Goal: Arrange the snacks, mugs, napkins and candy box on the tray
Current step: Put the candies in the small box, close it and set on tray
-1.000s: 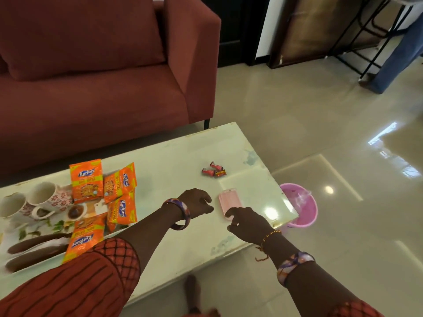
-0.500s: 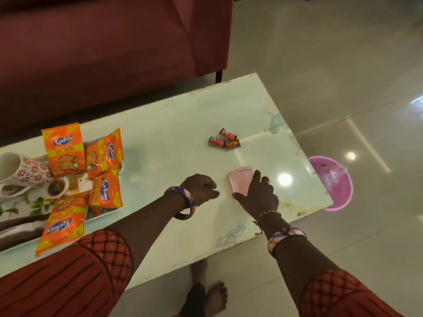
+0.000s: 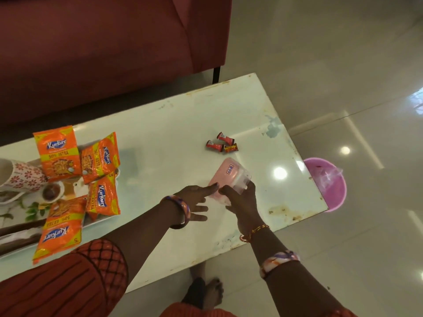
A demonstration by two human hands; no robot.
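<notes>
Pink candy box [image 3: 225, 179] tilted, near end hidden by right hand [image 3: 243, 203]

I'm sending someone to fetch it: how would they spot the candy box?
On the white table, look near the right end, just below three small red candies. The candy box is pink with a clear lid, and the right hand grips it.

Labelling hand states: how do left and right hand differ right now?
Left hand: fingers straight, one fingertip touching the pink candy box. Right hand: fingers and thumb curled round the box's near end, tilting it up off the table. Left hand's bangle sits at the wrist; right arm's sits further up the forearm. Both hands touch the box.
</notes>
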